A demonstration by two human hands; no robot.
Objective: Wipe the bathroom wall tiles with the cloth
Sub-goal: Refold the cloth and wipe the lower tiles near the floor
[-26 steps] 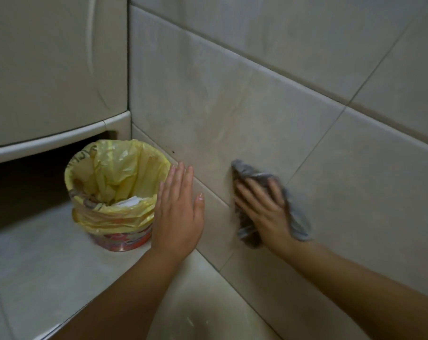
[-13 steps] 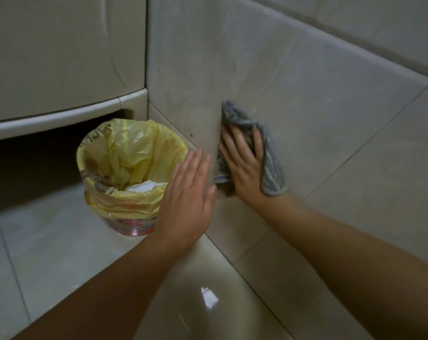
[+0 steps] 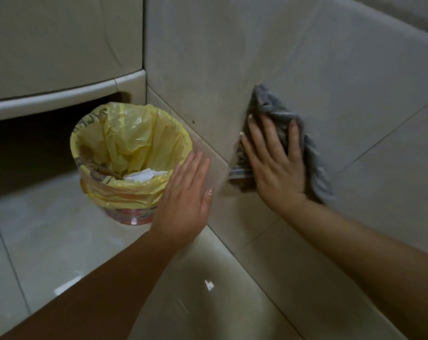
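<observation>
From the head view, the right hand [image 3: 276,165] lies flat on the grey cloth [image 3: 269,101], fingers straight and spread, pressing it against the wall tiles [image 3: 343,65] low down near the floor. The cloth's long axis slants from upper left to lower right under the palm. The left hand [image 3: 186,200] is flat and holds nothing, just left of the cloth beside the yellow-lined bin [image 3: 131,200]; I cannot tell whether it touches the wall. The next stroke looks to be the right hand's.
</observation>
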